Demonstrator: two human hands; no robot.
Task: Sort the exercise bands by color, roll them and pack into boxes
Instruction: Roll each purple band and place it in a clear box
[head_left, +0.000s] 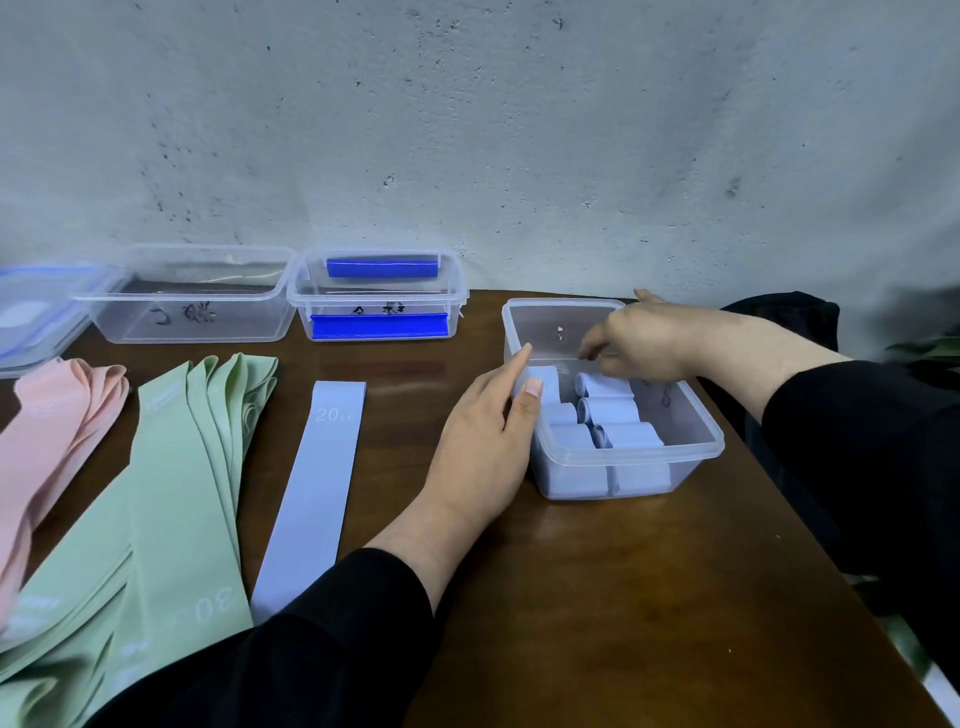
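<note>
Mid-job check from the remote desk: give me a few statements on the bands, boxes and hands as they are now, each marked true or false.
1. Rolled blue bands lie in the box on the right. True.
2. The flat blue band on the table reads 30. False: it reads 20 LB; the green bands show 30.
3. The left hand rests against that box's side. True.
4. The pink bands are rolled. False: they lie flat and unrolled.
5. The right hand reaches into the box. True.
</note>
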